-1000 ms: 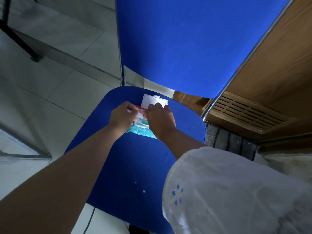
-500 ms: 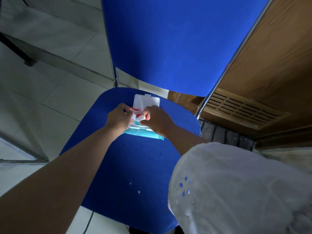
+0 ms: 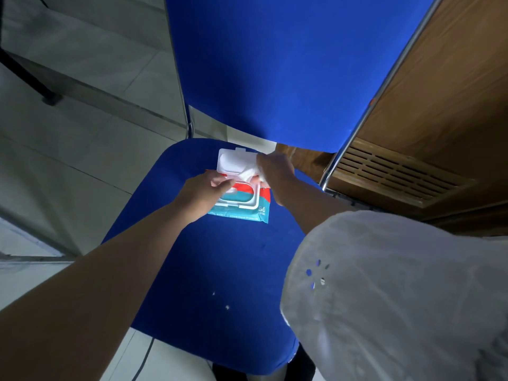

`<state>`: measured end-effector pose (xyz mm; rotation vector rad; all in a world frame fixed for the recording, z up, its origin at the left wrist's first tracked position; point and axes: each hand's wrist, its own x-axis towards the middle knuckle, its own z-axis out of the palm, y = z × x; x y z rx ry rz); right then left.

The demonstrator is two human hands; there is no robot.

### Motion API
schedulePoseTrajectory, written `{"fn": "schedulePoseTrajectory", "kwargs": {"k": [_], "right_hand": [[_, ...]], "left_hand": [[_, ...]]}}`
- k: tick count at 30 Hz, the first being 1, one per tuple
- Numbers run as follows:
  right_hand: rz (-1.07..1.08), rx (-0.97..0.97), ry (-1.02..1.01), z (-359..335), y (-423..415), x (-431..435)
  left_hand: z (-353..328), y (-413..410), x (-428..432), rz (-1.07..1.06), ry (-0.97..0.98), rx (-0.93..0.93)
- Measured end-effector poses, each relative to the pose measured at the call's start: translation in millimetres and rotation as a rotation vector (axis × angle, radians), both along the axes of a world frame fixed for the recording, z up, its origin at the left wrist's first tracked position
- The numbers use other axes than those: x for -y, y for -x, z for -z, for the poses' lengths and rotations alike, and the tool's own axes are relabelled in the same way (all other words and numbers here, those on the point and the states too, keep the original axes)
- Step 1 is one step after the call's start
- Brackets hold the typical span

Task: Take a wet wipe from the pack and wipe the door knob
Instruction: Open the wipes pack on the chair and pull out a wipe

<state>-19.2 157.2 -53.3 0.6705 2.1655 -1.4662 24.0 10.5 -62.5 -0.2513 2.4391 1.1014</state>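
Note:
A teal and red wet wipe pack [image 3: 247, 209] lies on the blue chair seat [image 3: 209, 270], its white flip lid [image 3: 233, 162] standing open. My left hand [image 3: 204, 192] presses on the pack's left side, fingers at the opening. My right hand [image 3: 273, 167] is above the pack's far right corner, pinching a white wet wipe [image 3: 248, 173] that stretches from the opening up to the fingers. The door knob is out of view.
The chair's blue backrest [image 3: 288, 70] rises behind the pack on a chrome frame [image 3: 365, 116]. A wooden door [image 3: 445, 86] with a slatted vent [image 3: 390, 171] stands right. Grey tiled floor [image 3: 68, 149] lies left. My white sleeve [image 3: 398, 295] fills the lower right.
My right hand has lifted up and to the right, drawing a wipe out of the pack. The left hand has stayed on the pack, and more of the pack shows.

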Motion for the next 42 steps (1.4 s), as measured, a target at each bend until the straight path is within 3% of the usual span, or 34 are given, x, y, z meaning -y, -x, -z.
{"fn": "schedulePoseTrajectory", "kwargs": {"k": [2,4,6,8,13,15,17,20,25,28,32,35,42], "right_hand": [[-0.068,0.07,-0.036,0.3,2.2,-5.6],[-0.078,0.131,0.052,1.2,2.2,-7.9],[-0.057,0.222,0.082,-1.5,-2.1,-7.3],[-0.087,0.282,0.092,-3.2,-5.3,-4.4],[-0.058,0.253,0.204,-10.4,-7.7,-10.8],[-0.067,0.248,0.233,-8.8,-9.0,-16.1],[-0.177,0.229,0.091,-7.9,-12.3,-18.1],[-0.399,0.103,-0.085,-3.5,-17.7,-17.9],[-0.853,-0.101,-0.335,-0.8,-30.4,-20.6],[-1.082,-0.076,-0.441,1.3,-35.1,-31.1],[-1.271,0.025,-0.499,-1.0,-41.7,-29.2],[-1.214,0.006,-0.467,-4.7,-40.7,-20.3],[-0.721,0.009,-0.125,-46.2,-32.0,-12.2]], "left_hand": [[2.3,-1.4,0.0,0.157,0.073,-0.035],[7.3,-0.4,-1.9,0.294,0.164,-0.072],[11.1,1.8,-5.7,0.313,0.201,-0.073],[11.4,4.5,-9.5,0.191,0.186,-0.072],[1.5,10.7,-13.1,-0.47,-0.041,-0.267],[-0.4,13.9,-10.6,-0.528,-0.073,-0.234],[0.5,14.7,-4.7,-0.362,0.089,-0.171],[5.8,3.1,1.3,0.184,0.523,-0.191],[8.3,-25.6,6.1,0.44,0.576,-0.392],[15.8,-32.2,17.5,0.625,0.642,-0.248],[18.3,-33.4,18.0,0.699,0.629,0.017],[10.1,-27.3,11.3,0.703,0.66,0.059],[-33.5,-15.9,-16.4,0.482,0.493,-0.077]]}}
